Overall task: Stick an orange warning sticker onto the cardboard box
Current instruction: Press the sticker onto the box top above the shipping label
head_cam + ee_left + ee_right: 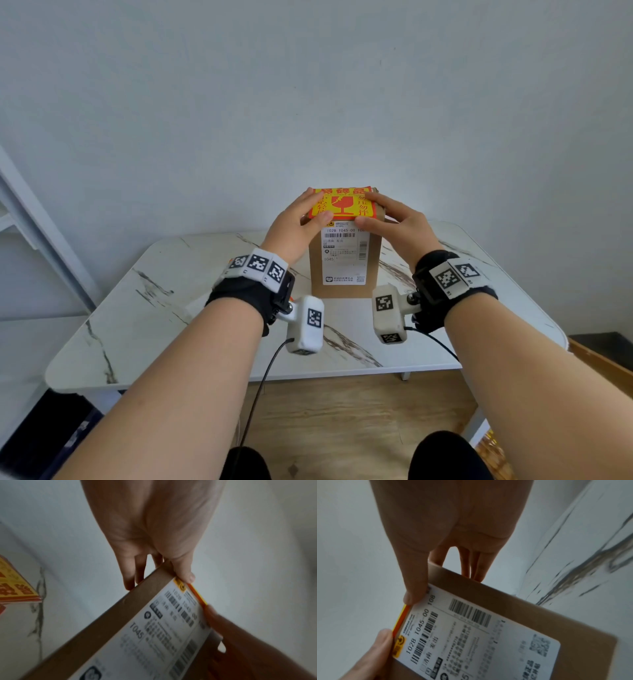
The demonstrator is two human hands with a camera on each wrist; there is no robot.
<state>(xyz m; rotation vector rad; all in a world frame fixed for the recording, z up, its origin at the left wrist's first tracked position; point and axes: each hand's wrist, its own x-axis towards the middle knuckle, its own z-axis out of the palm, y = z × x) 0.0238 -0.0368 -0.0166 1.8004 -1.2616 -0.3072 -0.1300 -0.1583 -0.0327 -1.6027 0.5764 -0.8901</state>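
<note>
My left hand (pixel 297 224) lies flat on the left part of the orange warning sticker (pixel 342 204), fingers straight and spread over the box's top, thumb (pixel 184 572) pressing down at the near edge, gripping nothing. The sticker sits between my two hands on the top face of the cardboard box (pixel 345 274), which stands upright on the tabletop (pixel 164 308) straight ahead of me; its near edge runs along the top rim, just above the white shipping label (pixel 471 635) on the front face. My right hand (pixel 394 224) mirrors the left on the sticker's right part, fingers extended over the far side, thumb (pixel 415 586) at the near corner, also holding nothing. I judge I am at the pressing-down step: the sticker is laid, not yet surely bonded. Next I should sweep both hands outward from the middle, rubbing edges and corners flat, and keep the tall box from tipping away from me.
</note>
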